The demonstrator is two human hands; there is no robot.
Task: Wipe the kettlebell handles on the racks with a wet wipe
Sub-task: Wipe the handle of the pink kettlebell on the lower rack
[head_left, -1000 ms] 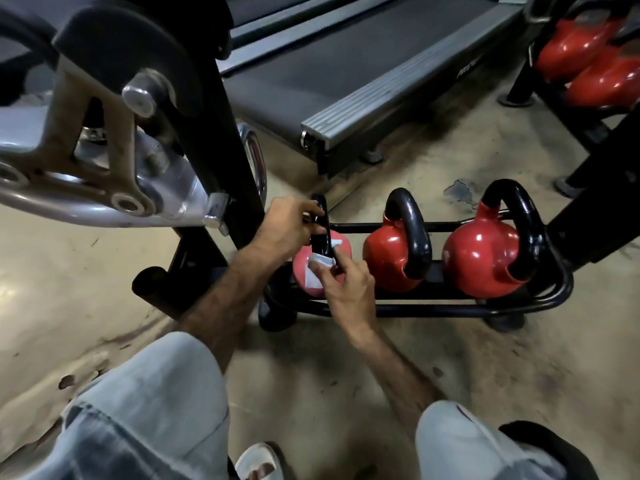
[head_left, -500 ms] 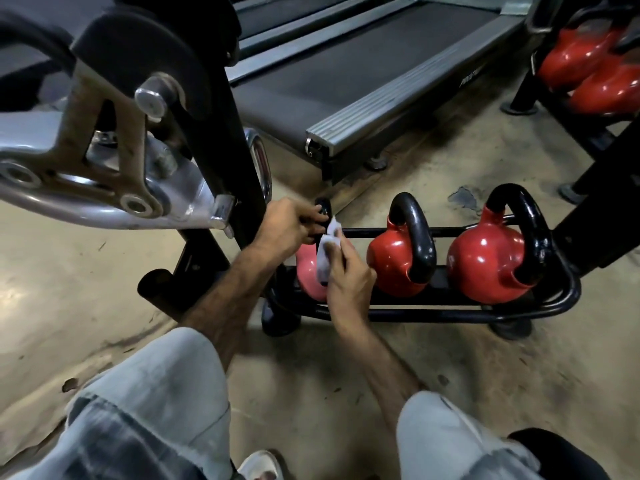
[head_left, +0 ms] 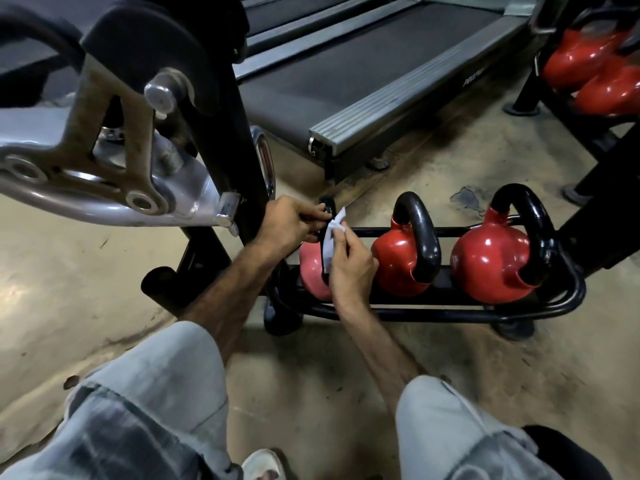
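Three red kettlebells with black handles sit in a low black floor rack (head_left: pixel 450 315). The leftmost kettlebell (head_left: pixel 311 271) is smaller and pinker. My left hand (head_left: pixel 291 223) grips the top of its black handle. My right hand (head_left: pixel 349 263) pinches a white wet wipe (head_left: pixel 334 228) wrapped against the right side of that handle. The middle kettlebell (head_left: pixel 398 261) and the right kettlebell (head_left: pixel 491 265) stand untouched to the right.
A silver and black machine frame (head_left: pixel 138 161) looms at the left, close to my left arm. A treadmill deck (head_left: pixel 363 81) lies behind the rack. A second rack with red kettlebells (head_left: pixel 588 74) stands at the top right. My knees fill the bottom.
My right hand has slid the wipe up the handle, from low near the bell's body to near the top. My left hand has kept its grip on the handle.
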